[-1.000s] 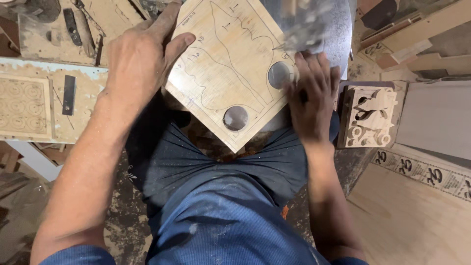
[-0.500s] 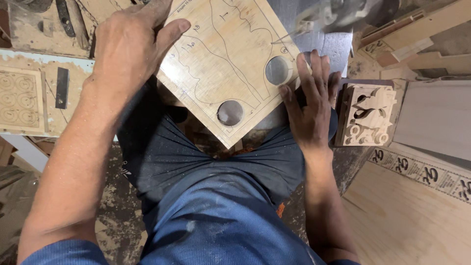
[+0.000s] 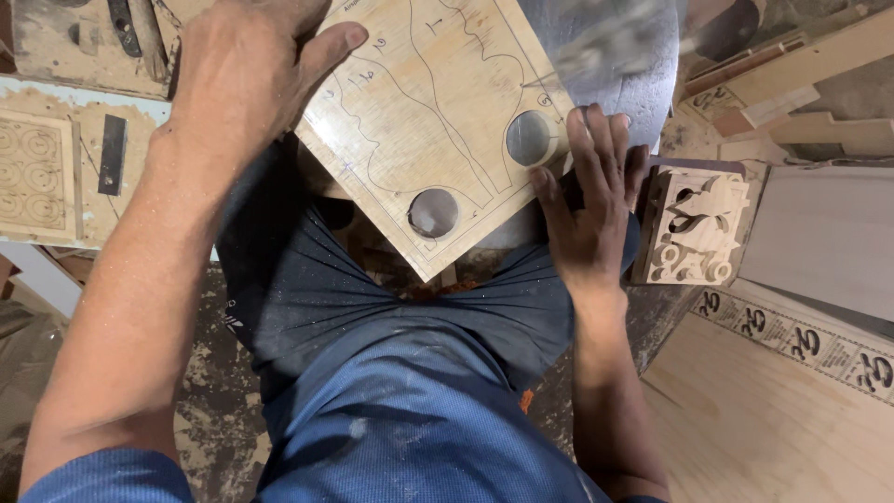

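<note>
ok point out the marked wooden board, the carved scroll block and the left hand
marked wooden board [image 3: 424, 121]: head view, pencilled face
carved scroll block [image 3: 697, 233]: head view, pierced front
left hand [image 3: 244, 79]: head view, back of hand

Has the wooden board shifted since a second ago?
Yes. The wooden board has slid away from the carved fretwork block, toward the left hand.
</note>
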